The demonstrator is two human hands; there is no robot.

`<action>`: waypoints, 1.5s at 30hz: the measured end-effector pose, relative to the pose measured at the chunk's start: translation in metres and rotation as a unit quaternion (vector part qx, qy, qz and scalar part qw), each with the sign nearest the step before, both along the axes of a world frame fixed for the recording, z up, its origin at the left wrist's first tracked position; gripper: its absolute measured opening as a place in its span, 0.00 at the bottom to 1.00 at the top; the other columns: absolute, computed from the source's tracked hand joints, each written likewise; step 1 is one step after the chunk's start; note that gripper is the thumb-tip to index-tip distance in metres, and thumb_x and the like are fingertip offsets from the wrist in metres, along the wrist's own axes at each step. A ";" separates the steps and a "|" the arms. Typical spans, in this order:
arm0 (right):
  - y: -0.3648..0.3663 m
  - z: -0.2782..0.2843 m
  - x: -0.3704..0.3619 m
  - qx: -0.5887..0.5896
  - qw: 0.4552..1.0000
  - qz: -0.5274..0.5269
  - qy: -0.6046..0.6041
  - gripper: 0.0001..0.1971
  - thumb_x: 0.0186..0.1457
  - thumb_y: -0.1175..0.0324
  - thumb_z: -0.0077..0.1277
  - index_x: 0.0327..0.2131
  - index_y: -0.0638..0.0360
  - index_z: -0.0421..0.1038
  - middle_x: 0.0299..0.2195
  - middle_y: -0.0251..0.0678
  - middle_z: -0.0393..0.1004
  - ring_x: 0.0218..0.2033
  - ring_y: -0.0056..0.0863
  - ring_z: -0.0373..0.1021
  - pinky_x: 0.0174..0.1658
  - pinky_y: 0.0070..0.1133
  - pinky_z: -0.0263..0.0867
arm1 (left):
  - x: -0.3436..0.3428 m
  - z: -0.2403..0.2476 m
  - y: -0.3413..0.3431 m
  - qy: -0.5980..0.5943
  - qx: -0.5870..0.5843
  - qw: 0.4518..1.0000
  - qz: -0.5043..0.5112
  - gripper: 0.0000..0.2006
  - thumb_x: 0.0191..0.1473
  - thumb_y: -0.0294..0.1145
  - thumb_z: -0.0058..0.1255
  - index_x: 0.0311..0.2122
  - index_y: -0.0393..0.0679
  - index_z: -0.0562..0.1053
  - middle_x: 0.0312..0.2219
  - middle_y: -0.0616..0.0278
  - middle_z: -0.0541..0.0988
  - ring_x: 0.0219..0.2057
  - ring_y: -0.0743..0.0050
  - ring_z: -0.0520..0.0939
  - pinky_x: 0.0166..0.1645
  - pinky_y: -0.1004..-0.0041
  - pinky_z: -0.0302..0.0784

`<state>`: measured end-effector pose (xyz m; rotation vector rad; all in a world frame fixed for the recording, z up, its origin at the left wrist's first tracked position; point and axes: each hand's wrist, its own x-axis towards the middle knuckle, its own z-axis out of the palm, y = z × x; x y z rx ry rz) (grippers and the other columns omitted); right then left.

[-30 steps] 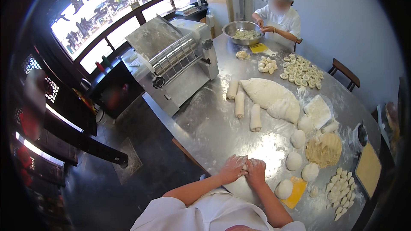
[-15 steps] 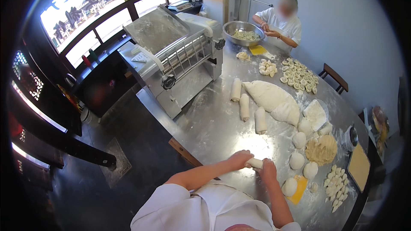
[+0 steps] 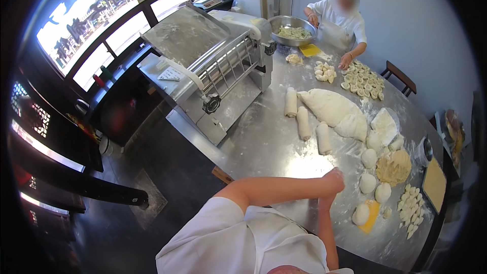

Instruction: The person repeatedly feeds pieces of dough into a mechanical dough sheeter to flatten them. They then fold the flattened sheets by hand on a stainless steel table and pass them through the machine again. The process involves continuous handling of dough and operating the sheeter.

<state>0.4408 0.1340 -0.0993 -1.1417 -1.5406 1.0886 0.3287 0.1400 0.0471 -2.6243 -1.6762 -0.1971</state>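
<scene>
My left arm reaches across to the right over the steel table. At its end my left hand looks curled and closed, slightly blurred. My right hand is just below it, mostly covered by the left forearm, its fingers hidden. Whatever lies between the hands does not show. Beyond them, three dough rolls lie side by side next to a large slab of dough. To the right of my hands are several round dough balls, one resting on a yellow scraper.
A steel dough-rolling machine stands at the left. Yellowish dough, small dough pieces and a tray are at the right. A co-worker stands at the far side by a filling bowl and shaped dumplings.
My left hand has swung right and now sits above the right hand; the short dough roll they held is out of sight. The co-worker's hands have parted, one reaching to the dumplings.
</scene>
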 end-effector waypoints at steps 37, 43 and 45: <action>-0.012 0.070 0.022 0.176 0.879 0.138 -0.421 0.18 0.50 0.71 0.58 0.46 0.58 0.71 0.40 0.44 0.74 0.46 0.48 0.68 0.52 0.41 0.63 | -0.075 -0.104 -0.069 -0.128 -0.045 0.988 0.067 0.28 0.59 0.41 0.53 0.63 0.45 0.68 0.46 0.57 0.76 0.48 0.55 0.74 0.53 0.53 0.64; 0.019 0.076 0.043 0.142 0.881 0.242 -0.382 0.14 0.49 0.75 0.56 0.42 0.59 0.73 0.38 0.44 0.74 0.43 0.44 0.71 0.47 0.36 0.68 | -0.064 -0.090 -0.062 -0.127 -0.098 0.982 0.097 0.29 0.56 0.41 0.58 0.62 0.48 0.69 0.47 0.57 0.75 0.48 0.54 0.74 0.54 0.56 0.65; 0.032 0.094 0.047 0.142 0.877 0.277 -0.365 0.14 0.50 0.75 0.55 0.43 0.59 0.74 0.38 0.44 0.75 0.42 0.45 0.72 0.46 0.37 0.68 | -0.061 -0.080 -0.061 -0.161 -0.126 0.972 0.119 0.29 0.55 0.40 0.61 0.61 0.47 0.71 0.46 0.57 0.76 0.48 0.53 0.75 0.54 0.56 0.67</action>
